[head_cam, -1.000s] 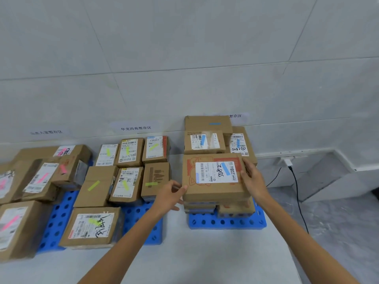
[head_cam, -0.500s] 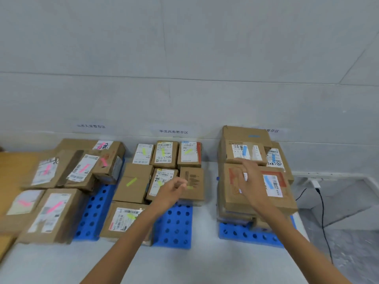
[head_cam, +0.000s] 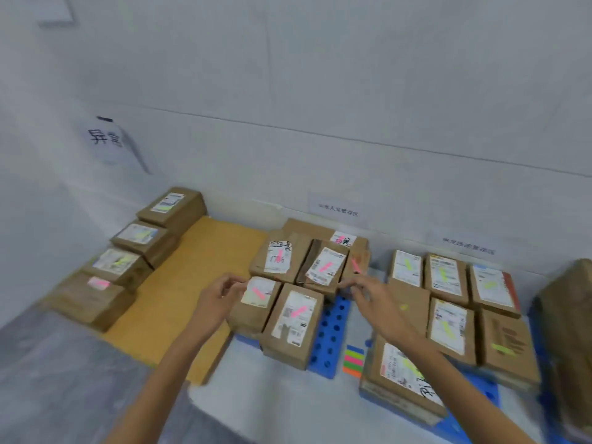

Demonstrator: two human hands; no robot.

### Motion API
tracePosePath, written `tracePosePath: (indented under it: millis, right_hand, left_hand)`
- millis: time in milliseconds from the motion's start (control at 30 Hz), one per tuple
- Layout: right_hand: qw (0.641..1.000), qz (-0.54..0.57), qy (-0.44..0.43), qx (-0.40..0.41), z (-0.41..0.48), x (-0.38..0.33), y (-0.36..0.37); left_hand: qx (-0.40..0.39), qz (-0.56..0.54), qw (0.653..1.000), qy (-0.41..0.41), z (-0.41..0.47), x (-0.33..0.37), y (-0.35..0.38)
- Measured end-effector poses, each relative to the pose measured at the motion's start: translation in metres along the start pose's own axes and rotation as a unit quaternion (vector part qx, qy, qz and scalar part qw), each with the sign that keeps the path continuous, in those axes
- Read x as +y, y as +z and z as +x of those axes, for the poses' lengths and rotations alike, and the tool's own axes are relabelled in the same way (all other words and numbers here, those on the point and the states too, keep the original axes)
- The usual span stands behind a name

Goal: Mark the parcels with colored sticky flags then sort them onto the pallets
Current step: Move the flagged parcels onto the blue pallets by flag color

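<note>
Left hand [head_cam: 215, 298]: raised over the near-left corner of the pink-flagged parcels, fingers loosely curled, thumb and forefinger close together; motion blur hides whether anything thin is pinched between them.
Right hand [head_cam: 373, 301]: reached out level with the left hand, fingers half curled and pointing toward it, nothing visibly held; it hovers over the gap between two parcel groups.
Pink-flagged parcels [head_cam: 293, 315]: a cluster of brown boxes between the two hands and just beyond them, each with a white label and a pink flag, lying on a blue pallet [head_cam: 331, 336].
Yellow-flagged parcels [head_cam: 447, 325]: a group beyond and beside the right hand and forearm, also on blue plastic; flags look yellow-green.
Sticky flag pad [head_cam: 353, 361]: striped green, pink and orange, lying on the pale surface [head_cam: 282, 402] just beside the right forearm, toward the left hand, at the near edge of the blue pallet.
Row of parcels [head_cam: 141, 248]: four boxes well out beyond the left hand, along the far edge of a tan board [head_cam: 185, 283]; three carry yellowish flags, the nearest a pink one.
Wall signs [head_cam: 338, 210]: small white papers beyond both hands, text too blurred to read.
</note>
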State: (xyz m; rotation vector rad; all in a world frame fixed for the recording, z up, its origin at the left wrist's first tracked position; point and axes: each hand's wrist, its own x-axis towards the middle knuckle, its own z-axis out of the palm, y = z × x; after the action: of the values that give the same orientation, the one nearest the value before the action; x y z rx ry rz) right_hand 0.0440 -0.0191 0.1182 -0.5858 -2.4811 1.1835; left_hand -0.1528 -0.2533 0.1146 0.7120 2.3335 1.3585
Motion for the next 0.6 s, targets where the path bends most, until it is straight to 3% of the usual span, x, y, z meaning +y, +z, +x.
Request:
tracePosePath:
  millis: [267,600]
  right_hand:
    - [0.99,0.058,-0.036,-0.121,0.064,-0.109,0.147]
    - [0.966,0.081,-0.094,-0.225,0.097,-0.155,0.225]
  left_hand:
    - [0.114,0.028,0.991,-0.063,-0.021,-0.072,-0.166]
    - [0.223,-0.016,0.966,-0.13,-0.06,-0.125,-0.224]
